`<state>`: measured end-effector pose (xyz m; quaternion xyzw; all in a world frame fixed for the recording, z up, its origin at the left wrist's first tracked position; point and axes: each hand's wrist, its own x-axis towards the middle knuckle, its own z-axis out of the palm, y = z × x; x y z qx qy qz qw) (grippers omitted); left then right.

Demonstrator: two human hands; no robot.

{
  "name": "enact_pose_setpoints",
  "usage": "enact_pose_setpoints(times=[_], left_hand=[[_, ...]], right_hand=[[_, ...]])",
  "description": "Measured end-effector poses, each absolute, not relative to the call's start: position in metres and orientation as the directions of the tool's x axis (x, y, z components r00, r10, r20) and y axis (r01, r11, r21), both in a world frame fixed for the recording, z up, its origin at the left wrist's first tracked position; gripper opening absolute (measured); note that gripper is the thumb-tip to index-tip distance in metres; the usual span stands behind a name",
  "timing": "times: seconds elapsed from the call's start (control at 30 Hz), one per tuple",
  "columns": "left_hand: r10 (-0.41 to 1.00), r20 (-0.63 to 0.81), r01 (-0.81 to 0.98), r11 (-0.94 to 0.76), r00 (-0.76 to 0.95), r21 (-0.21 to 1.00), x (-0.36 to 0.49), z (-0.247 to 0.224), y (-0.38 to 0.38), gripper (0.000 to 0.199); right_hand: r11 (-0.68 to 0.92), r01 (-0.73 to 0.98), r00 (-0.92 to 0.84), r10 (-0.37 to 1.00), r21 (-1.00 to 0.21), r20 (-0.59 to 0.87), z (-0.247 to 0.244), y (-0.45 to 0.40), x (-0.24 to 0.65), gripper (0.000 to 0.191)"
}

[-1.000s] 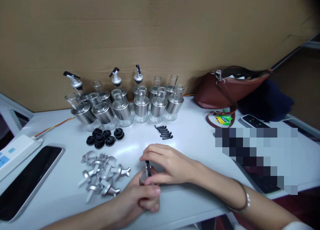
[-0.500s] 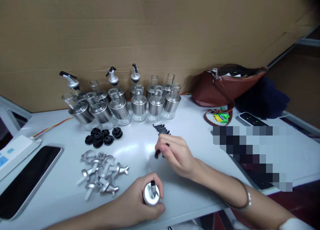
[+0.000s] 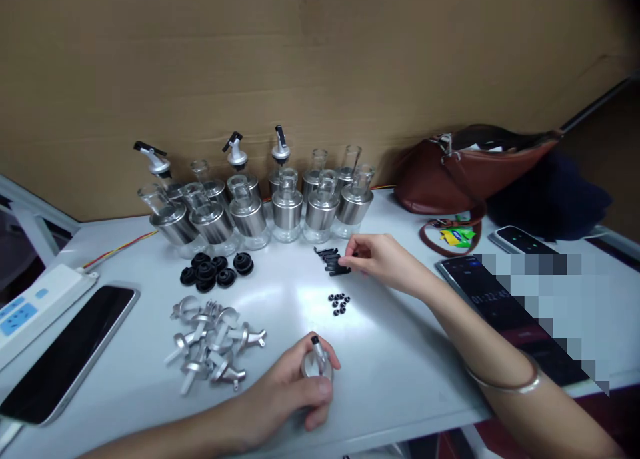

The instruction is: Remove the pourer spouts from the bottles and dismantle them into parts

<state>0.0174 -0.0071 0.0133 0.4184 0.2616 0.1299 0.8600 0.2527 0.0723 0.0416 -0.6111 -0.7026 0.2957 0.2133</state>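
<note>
Near the table's front edge, my left hand is wrapped round a silver pourer spout with a black tip pointing up. Farther back, my right hand has its thumb and fingers pinched at the right end of a small pile of black levers; a bit of black shows at the fingertips. Between the two hands lies a cluster of small black plugs. Silver pourer spouts are heaped left of my left hand, and black rubber stoppers sit behind them.
Glass bottles with steel bands stand in rows at the back, several bearing pourers. A phone and a power strip lie left. At right are a brown bag, a candy-like packet and another phone.
My right hand has moved back from over the small black plugs to the black levers, uncovering the plugs. The spout in my left hand has tilted slightly. The view has shifted a little.
</note>
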Motion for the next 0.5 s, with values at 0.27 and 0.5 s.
enact_pose_setpoints(times=[0.27, 0.5], left_hand=[[0.441, -0.351, -0.012, 0.636, 0.826, 0.772, 0.019, 0.014, -0.006, 0.045], [0.435, -0.319, -0.043, 0.643, 0.842, 0.765, 0.019, 0.012, -0.006, 0.042]], right_hand=[[0.109, 0.823, -0.201, 0.974, -0.558, -0.107, 0.03, 0.065, 0.242, 0.019], [0.21, 0.877, -0.252, 0.967, -0.432, -0.04, 0.029, 0.064, 0.245, 0.009]])
